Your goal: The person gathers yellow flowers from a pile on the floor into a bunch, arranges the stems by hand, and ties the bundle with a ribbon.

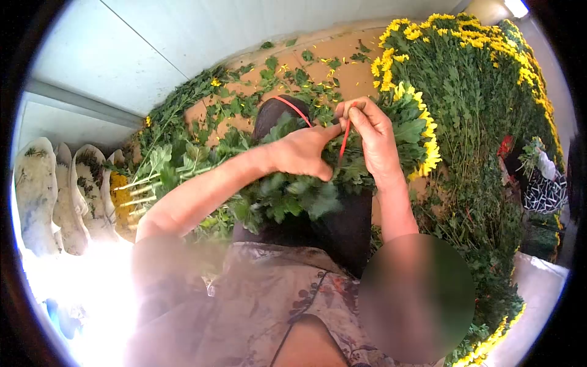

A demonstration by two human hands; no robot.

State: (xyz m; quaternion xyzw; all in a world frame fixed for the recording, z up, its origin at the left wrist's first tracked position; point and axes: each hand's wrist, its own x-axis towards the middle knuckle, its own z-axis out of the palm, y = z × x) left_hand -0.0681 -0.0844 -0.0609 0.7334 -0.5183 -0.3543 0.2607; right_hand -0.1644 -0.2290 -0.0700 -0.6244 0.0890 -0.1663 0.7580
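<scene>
A bunch of yellow flowers (431, 131) lies across the person's lap, blooms to the right and pale cut stems (143, 191) to the left. Above its leaves, my right hand (374, 137) pinches a thin red tie (344, 142) between thumb and fingers. My left hand (306, 150) is over the middle of the bunch, its fingertips close to the tie and to my right hand; its thumb points down toward the leaves. Another red strip (293, 109) runs over the dark-clothed knee. What my left fingers hold, if anything, is too small to tell.
A large pile of yellow flowers (477, 92) fills the right side. Loose leaves lie on the brown floor (244, 76) ahead. Pale curved containers or sheets (38, 189) stand at the left by the wall (153, 37). A patterned black-and-white item (544, 194) is at the far right.
</scene>
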